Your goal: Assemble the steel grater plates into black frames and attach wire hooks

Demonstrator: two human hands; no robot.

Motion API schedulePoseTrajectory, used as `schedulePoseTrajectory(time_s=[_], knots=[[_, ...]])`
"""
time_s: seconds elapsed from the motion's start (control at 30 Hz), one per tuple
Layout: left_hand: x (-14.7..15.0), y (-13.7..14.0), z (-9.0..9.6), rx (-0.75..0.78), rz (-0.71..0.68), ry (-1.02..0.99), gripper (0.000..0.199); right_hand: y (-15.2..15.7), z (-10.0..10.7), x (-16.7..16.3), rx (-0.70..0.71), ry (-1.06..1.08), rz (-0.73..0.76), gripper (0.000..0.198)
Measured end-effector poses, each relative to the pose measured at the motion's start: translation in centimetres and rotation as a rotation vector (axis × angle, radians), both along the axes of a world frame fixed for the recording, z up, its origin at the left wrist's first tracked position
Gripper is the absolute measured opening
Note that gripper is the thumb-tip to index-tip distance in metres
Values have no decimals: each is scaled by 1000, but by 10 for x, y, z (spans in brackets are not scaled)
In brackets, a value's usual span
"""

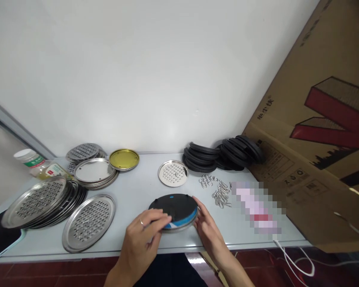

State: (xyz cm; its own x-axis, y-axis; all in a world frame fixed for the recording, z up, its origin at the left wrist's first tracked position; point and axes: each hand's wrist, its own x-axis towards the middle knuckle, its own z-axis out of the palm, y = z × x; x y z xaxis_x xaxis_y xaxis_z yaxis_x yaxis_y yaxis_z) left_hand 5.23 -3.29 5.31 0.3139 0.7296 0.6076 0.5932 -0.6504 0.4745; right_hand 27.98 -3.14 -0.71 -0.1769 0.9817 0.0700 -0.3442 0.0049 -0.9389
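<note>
Just above the front edge of the table I hold a round black disc [179,204] with a blue and white side and a metal rim underneath. It is tilted, and small dark bumps show on its top. My left hand [145,235], wearing a ring, grips its near left edge with thumb and fingers. Around the right edge, my right hand [208,227] is closed, its fingertips partly hidden behind the disc. Beyond it lies a small shiny round grater plate [173,173]. Left of my hands rests a larger oval grater plate [89,223].
Stacked grater plates [44,203], plain metal lids [95,170] and a gold lid [124,159] stand left, near a plastic bottle [32,161]. Black curved rings [202,157], wire rings [208,181] and metal clips [221,194] lie right. A cardboard box [287,159] borders the table.
</note>
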Motion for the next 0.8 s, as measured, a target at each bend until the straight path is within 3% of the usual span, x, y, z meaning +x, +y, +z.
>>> schedulePoseTrajectory(time_s=[0.07, 0.17, 0.43, 0.63, 0.8], knots=[[-3, -2, -6, 109, -50, 88, 45, 2, 2, 1, -108, 43, -41, 64], [-6, -7, -20, 151, -33, 181, 40, 1, 8, 1, -178, -150, -109, 55], [-15, -17, -41, 89, 5, 296, 42, -12, 15, -5, 42, -628, -142, 50], [-18, -26, -35, -125, -8, 428, 50, -13, 17, 1, 84, -708, -80, 49], [-5, -29, -36, -137, 133, 393, 57, -8, 25, 14, 116, -745, -152, 41]])
